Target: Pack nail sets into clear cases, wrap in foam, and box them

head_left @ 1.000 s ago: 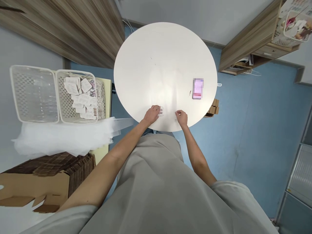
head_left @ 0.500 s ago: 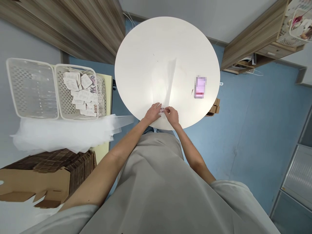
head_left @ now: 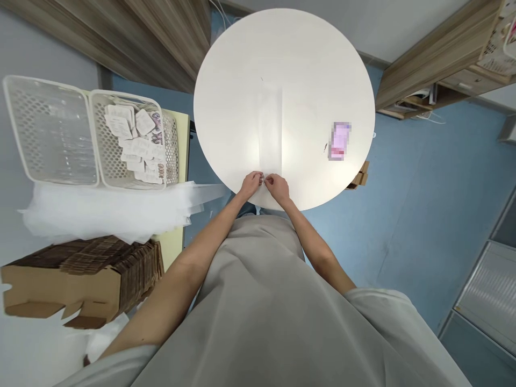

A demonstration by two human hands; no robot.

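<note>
A long translucent strip of packing sheet [head_left: 271,123] lies lengthwise on the round white table [head_left: 314,59]. At its near end, close to the table's front edge, my left hand [head_left: 251,184] is closed, with thumb and fingers pinched together. My right hand [head_left: 278,188] pinches just beside it, its fingertips almost meeting the left ones. Something small and greyish shows between the fingertips, mostly covered by them; whether it is the sheet's end or a small item, I cannot tell.
A blurred pink phone-like rectangle [head_left: 339,141] lies on the table's right side. To the left are an open white basket [head_left: 93,140] of white cards, a stack of translucent sheets [head_left: 108,212] and folded brown cartons [head_left: 60,290]. A wooden cabinet [head_left: 427,70] stands at right.
My left hand has gone from lying over a small clear patterned item to a pinch, and that item is now hidden. The strip's raised, slanted far part now lies straighter and flatter.
</note>
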